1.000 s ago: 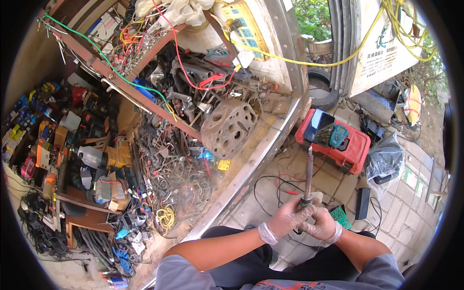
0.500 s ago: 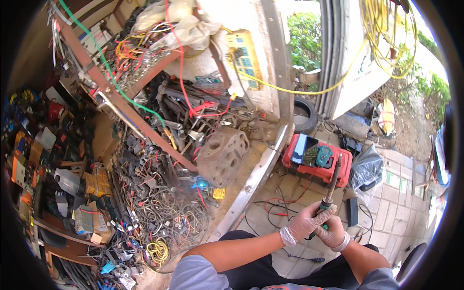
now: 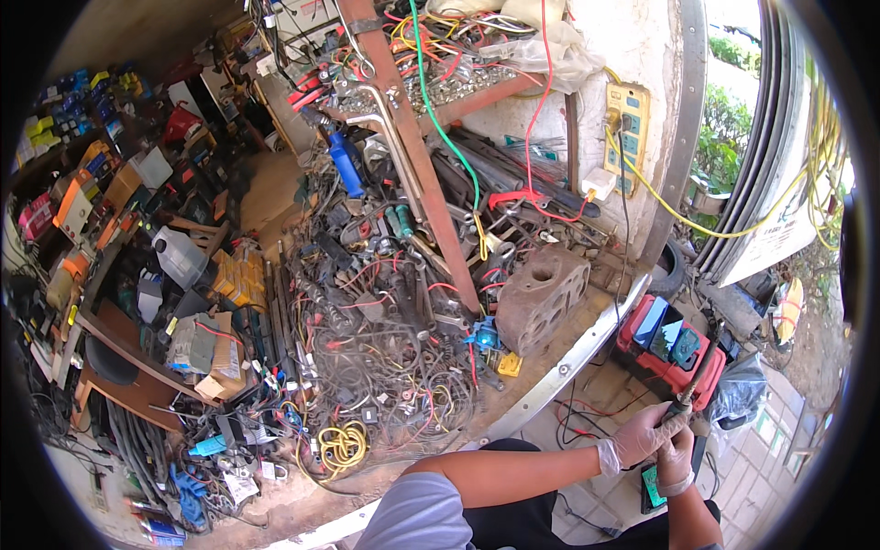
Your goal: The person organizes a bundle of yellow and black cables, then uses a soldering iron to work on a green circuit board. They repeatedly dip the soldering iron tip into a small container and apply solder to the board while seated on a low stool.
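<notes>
My left hand (image 3: 634,436), in a thin clear glove, is closed round the dark handle of what looks like a large soldering iron. The soldering iron (image 3: 706,370) has a long, dark metal shaft pointing up and away to the right. Pressed against the left hand, my gloved right hand (image 3: 676,460) is also closed at the handle's lower part; its fingers are partly hidden. Just below the hands, a green panel like a circuit board (image 3: 652,488) shows in a dark frame. Past the shaft stands a red toolbox (image 3: 646,359) with a phone (image 3: 654,314) and a teal-edged meter (image 3: 683,345) on top.
Left of me, a metal-edged ledge (image 3: 566,368) bears an engine block (image 3: 541,298) and heaped wires and tools. A yellow cable coil (image 3: 343,446) lies nearer. A power strip (image 3: 627,128) hangs on the wall. Plastic sheeting (image 3: 739,390) lies beside the toolbox; cables cross the paving.
The view has swung left, so the ledge, toolbox and hands appear farther right. Both hands still grip the soldering iron. The green panel below them now shows.
</notes>
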`<state>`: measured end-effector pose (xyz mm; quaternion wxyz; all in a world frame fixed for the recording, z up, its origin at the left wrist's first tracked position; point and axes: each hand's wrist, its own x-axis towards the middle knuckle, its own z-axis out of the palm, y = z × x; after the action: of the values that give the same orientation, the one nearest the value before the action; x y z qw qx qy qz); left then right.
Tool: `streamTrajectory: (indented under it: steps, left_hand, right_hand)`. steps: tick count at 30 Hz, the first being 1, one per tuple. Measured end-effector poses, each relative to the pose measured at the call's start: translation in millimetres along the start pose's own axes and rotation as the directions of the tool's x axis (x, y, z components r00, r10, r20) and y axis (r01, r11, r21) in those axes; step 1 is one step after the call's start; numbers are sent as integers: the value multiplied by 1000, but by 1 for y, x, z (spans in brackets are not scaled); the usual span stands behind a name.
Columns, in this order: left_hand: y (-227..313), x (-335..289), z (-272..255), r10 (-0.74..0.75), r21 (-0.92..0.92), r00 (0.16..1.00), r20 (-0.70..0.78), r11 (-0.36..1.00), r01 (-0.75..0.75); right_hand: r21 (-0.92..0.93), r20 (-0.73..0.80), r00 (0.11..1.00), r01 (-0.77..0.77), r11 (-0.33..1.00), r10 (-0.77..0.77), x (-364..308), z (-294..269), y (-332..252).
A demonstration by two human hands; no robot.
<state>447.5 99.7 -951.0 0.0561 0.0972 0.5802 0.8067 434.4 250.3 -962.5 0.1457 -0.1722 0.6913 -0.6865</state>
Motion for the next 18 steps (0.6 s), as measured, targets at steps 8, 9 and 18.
streamTrajectory:
  steps: [8,9,18]
  left_hand:
    - [5,-5,12,70,-238,989,-131,966,-100]
    - [5,-4,11,99,-234,984,-148,963,-132]
    - [34,-22,0,-94,-178,994,52,979,102]
  right_hand:
    - [54,-20,999,32,998,-31,-9,1,-16]
    - [31,-24,1000,3,999,-2,-9,2,-19]
    - [-458,-132,986,31,889,-102,-21,3,-47]
